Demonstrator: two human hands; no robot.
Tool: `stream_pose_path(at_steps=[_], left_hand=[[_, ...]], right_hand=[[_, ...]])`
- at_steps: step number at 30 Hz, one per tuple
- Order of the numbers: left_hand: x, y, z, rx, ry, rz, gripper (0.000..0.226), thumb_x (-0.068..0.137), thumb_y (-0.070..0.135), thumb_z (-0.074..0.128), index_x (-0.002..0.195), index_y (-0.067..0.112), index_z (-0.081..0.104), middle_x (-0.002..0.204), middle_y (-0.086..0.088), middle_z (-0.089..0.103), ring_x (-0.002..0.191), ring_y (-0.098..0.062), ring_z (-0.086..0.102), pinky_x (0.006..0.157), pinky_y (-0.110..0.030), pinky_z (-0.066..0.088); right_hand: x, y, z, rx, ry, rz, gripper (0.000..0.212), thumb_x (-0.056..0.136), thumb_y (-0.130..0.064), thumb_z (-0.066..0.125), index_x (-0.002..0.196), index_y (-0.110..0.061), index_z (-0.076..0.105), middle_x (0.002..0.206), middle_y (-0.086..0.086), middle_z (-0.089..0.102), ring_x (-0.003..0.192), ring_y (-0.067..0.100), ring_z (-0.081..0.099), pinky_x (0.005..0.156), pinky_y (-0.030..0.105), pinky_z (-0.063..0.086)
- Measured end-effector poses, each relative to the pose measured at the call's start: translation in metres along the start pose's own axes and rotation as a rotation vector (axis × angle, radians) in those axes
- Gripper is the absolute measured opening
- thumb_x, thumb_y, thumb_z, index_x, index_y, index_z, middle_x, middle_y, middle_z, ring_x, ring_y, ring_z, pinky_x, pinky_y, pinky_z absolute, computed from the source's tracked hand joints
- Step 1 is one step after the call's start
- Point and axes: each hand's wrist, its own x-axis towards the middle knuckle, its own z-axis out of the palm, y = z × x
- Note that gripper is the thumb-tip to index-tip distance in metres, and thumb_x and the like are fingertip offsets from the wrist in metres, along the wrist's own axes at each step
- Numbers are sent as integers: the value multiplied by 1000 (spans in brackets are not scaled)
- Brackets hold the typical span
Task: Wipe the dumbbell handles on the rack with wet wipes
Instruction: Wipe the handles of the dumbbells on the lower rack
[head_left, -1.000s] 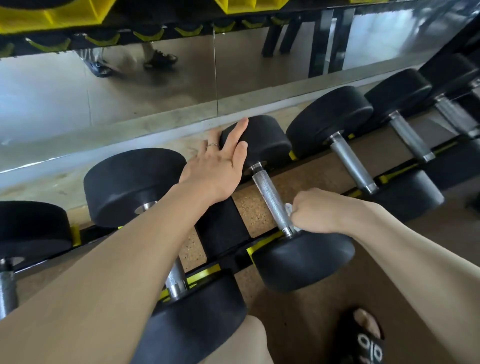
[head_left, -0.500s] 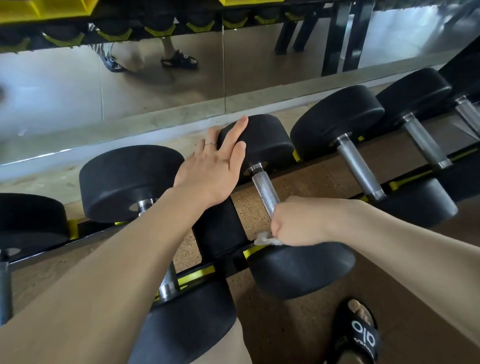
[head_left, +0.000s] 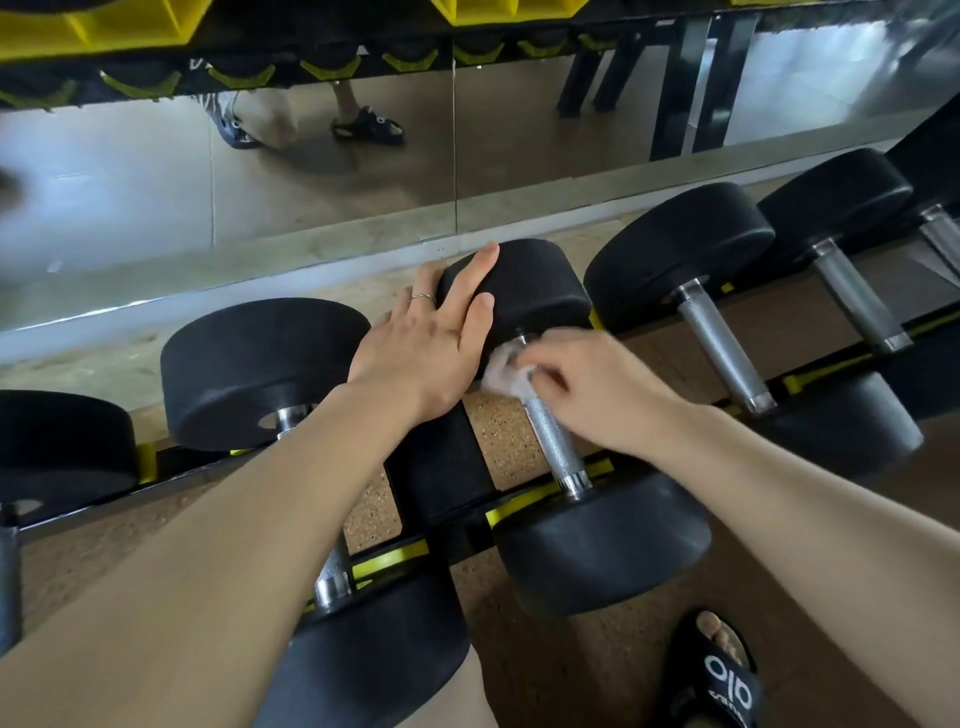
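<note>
Several black dumbbells with knurled steel handles lie in a row on a low black rack (head_left: 441, 467) with yellow cradles. My left hand (head_left: 426, 343) lies flat, fingers straight, on the far head (head_left: 540, 291) of the middle dumbbell. My right hand (head_left: 587, 384) holds a crumpled white wet wipe (head_left: 506, 371) wrapped around the upper end of that dumbbell's handle (head_left: 553, 441), close to the far head. The lower part of the handle is bare and shiny down to the near head (head_left: 602, 545).
More dumbbells sit to the left (head_left: 260, 369) and right (head_left: 680, 254). A wall mirror (head_left: 311, 171) runs behind the rack. My sandalled foot (head_left: 722, 670) stands on the speckled floor in front of the rack.
My right hand slid the wipe up the handle from the near head to the far end. My left hand stayed flat on the far head.
</note>
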Motion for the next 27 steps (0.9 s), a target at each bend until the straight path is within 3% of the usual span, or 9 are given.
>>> stream_pose_path(at_steps=[5, 9, 12, 14, 17, 19, 22, 25, 27], left_hand=[[0, 0, -1, 12, -3, -12, 50, 105, 51, 5, 152, 57, -12, 158, -2, 19, 136, -29, 37, 115, -45, 30], [0, 2, -1, -1, -12, -30, 50, 105, 51, 5, 151, 58, -13, 160, -4, 18, 138, -30, 37, 115, -47, 31], [1, 2, -2, -43, -40, -56, 49, 104, 53, 4, 149, 61, -13, 162, -3, 15, 142, -31, 32, 117, -48, 28], [0, 3, -3, -76, -39, -62, 49, 104, 54, 5, 149, 62, -13, 162, -1, 15, 144, -31, 31, 118, -49, 28], [-2, 4, -4, -78, -30, -76, 47, 104, 55, 5, 148, 63, -11, 158, 3, 18, 141, -29, 34, 115, -50, 32], [-3, 8, -2, -109, -3, -91, 45, 106, 52, 7, 147, 63, -6, 157, 4, 19, 142, -28, 33, 115, -49, 32], [-7, 24, -3, -283, 85, -100, 40, 107, 50, 11, 146, 55, 19, 158, 2, 27, 143, -28, 34, 113, -45, 32], [-9, 50, -9, -294, 195, -146, 49, 106, 53, 8, 147, 42, 33, 153, -4, 42, 139, -27, 38, 113, -47, 33], [-6, 70, -11, -177, 200, -161, 49, 109, 46, 12, 151, 30, 32, 153, -8, 42, 139, -30, 37, 114, -47, 29]], right_hand=[[-21, 7, 4, -21, -237, 4, 27, 95, -19, 54, 106, -33, 74, 95, -15, 64, 62, -7, 53, 56, 11, 35], [-36, 3, -15, 96, -443, 163, 31, 91, -12, 55, 97, -31, 78, 50, -31, 54, 47, -4, 49, 55, 18, 34], [-31, -2, -12, 240, -159, 228, 29, 93, -15, 56, 108, -30, 76, 62, -24, 60, 50, -7, 51, 54, 14, 38], [-29, -9, -1, 214, -24, 210, 29, 98, -17, 53, 117, -28, 72, 91, -16, 66, 57, -5, 53, 54, 10, 40], [-27, -15, 11, 31, -159, 175, 27, 98, -21, 53, 117, -23, 72, 122, 4, 66, 92, 11, 63, 78, 23, 50], [-29, -13, 8, -27, -303, 169, 26, 95, -22, 54, 110, -22, 75, 120, 8, 67, 98, 21, 65, 85, 29, 52], [-40, 0, -1, 15, -459, 96, 27, 95, -20, 53, 108, -21, 76, 111, 2, 70, 96, 17, 65, 81, 26, 51], [-47, 28, -29, 215, -318, 47, 28, 95, -17, 54, 108, -28, 76, 85, -14, 65, 75, 1, 59, 62, 15, 42], [-42, 53, -52, 329, -134, 65, 28, 95, -16, 54, 108, -31, 74, 74, -11, 64, 61, 1, 56, 56, 16, 42]])
